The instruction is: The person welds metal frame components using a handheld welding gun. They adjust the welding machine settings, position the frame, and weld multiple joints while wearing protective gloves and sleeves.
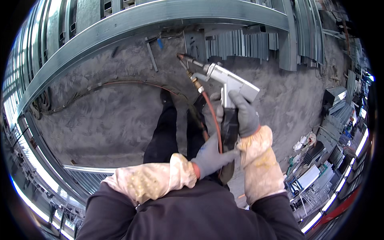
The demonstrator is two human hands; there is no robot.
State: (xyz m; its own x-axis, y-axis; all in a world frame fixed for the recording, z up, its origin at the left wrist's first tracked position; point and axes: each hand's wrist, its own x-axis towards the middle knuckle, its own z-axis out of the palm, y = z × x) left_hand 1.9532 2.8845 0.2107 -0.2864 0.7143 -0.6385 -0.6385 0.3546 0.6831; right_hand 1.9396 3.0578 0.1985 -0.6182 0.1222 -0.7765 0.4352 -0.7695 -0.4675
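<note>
Gripping the gun-shaped tool [226, 82] by its handle, right hand [245, 114] fingers closed w/ nozzle aimed up-left over the concrete floor [112, 120], left hand [212, 156] fingers curled round the hose [212, 116] below.

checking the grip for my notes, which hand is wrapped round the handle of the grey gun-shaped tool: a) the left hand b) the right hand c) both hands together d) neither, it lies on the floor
b: the right hand in a grey glove closes its fingers round the handle of the gun-shaped tool, while the left hand sits lower, at the hose and the dark cable sleeve below the handle.
</note>
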